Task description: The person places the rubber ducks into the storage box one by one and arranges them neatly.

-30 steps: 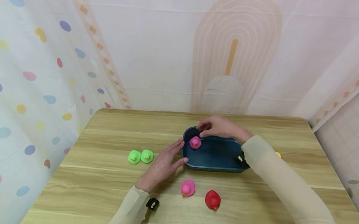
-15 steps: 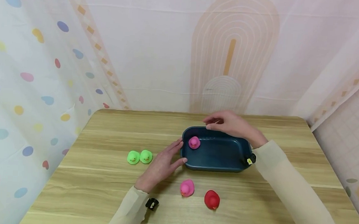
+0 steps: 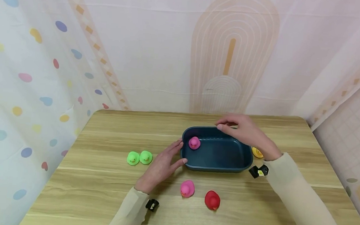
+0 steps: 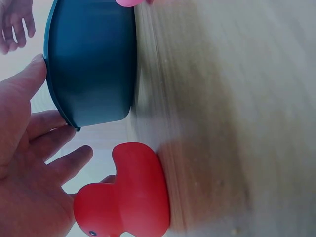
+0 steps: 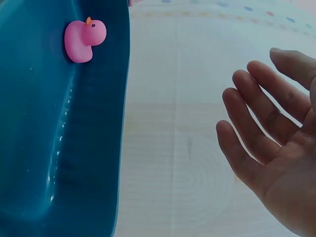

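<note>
My left hand (image 3: 162, 168) rests against the left end of a dark blue tray (image 3: 218, 169), its spread fingers and thumb touching the rim. Inside that tray, toward its left end, sits a pink rubber duck (image 3: 194, 143). Above the far rim hovers my right hand (image 3: 247, 131), its fingers loosely bent and holding nothing; the right wrist view shows a gap between that hand (image 5: 276, 118) and the tray (image 5: 94, 148). A red rubber duck (image 4: 131, 192) appears close to my left palm in the left wrist view; the head view seems to hide it under the hand.
In front of the tray lie a pink duck (image 3: 187, 188) and a red duck (image 3: 212, 200). Two green ducks (image 3: 133, 158) stand left of my left hand. A yellow duck (image 3: 257, 152) is partly hidden by my right wrist. Behind the wooden table (image 3: 129, 130) hangs a patterned curtain (image 3: 158, 56).
My right hand has risen out of the tray and moved right, away from the pink duck, which stays inside. The left hand keeps its place at the rim.
</note>
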### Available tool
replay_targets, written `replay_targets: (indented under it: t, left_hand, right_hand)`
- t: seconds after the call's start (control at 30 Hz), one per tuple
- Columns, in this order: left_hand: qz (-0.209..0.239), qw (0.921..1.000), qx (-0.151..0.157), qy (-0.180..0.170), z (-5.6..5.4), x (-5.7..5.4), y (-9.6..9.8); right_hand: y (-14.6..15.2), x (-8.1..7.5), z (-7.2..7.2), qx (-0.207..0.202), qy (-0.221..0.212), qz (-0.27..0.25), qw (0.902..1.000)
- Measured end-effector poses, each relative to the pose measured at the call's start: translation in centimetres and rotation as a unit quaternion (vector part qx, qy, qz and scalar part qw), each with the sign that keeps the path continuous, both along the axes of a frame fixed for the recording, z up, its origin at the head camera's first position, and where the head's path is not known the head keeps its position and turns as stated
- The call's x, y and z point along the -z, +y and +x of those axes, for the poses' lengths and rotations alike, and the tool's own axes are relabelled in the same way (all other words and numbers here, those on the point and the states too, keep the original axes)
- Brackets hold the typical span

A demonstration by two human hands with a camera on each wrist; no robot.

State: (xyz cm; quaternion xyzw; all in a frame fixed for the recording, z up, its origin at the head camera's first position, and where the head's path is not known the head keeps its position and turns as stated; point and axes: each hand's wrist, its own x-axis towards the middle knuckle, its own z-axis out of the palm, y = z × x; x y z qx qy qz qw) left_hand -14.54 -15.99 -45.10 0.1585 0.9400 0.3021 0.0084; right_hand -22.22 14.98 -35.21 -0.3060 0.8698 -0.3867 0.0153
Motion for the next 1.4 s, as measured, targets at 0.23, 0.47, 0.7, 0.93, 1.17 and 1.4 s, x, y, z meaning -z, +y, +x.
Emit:
replay_targets:
  t: [0.23, 0.47, 0.7, 0.93, 1.17, 1.4]
  left_hand:
    - [-0.003, 1.0, 0.001, 0.0, 0.0, 0.0, -0.1]
    - [0.003, 1.0, -0.002, 0.003, -0.1, 0.1, -0.2]
    - [0.006, 1.0, -0.005, 0.0, 0.0, 0.0, -0.4]
    - [0.004, 1.0, -0.006, -0.002, 0.0, -0.2, -0.5]
    - [0.0, 1.0, -0.003, -0.003, 0.0, -0.2, -0.6]
    - [-0.003, 1.0, 0.002, 0.006, -0.1, 0.0, -0.7]
  right_hand:
    - [2.0, 0.1, 1.2, 0.032, 0.004, -0.018, 0.9993]
    - [3.7, 0.1, 2.5, 0.071, -0.008, -0.021, 0.9972]
    - [5.3, 0.8, 3.1, 0.083, 0.015, -0.02, 0.9963]
    - [6.9, 2.0, 3.4, 0.096, 0.023, -0.018, 0.9949]
    - [8.7, 2.9, 3.6, 0.118, 0.006, -0.006, 0.993]
    - [10.2, 3.9, 3.7, 0.126, 0.011, 0.002, 0.9919]
